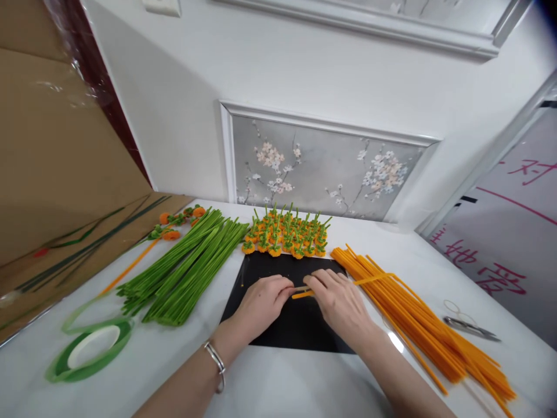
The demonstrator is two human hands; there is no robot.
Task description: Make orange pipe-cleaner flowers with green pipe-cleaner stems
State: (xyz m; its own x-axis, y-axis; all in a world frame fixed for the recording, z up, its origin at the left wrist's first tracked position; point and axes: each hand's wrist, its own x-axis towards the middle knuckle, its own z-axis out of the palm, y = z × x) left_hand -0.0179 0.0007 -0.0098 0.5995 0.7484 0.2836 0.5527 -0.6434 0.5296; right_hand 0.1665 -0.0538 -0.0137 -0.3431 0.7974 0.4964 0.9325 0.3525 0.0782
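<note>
Over a black mat (278,334), my left hand (265,299) pinches one end of a thin stick (299,288), whose colour is hard to make out. My right hand (333,293) has its fingers closed on an orange pipe cleaner (303,295) and the stick's other end. A bent length of the orange stem runs out behind this hand to the right. Just beyond the mat stand several small orange pieces with green stems (287,232). A silver bracelet circles my left wrist.
Green pipe cleaners (191,267) lie left, near a roll of green tape (72,363) and loose orange-green pieces (171,234). Orange pipe cleaners (426,325) and scissors (472,328) lie right. Cardboard (65,168) borders the left; a wall with a framed panel (322,168) stands behind.
</note>
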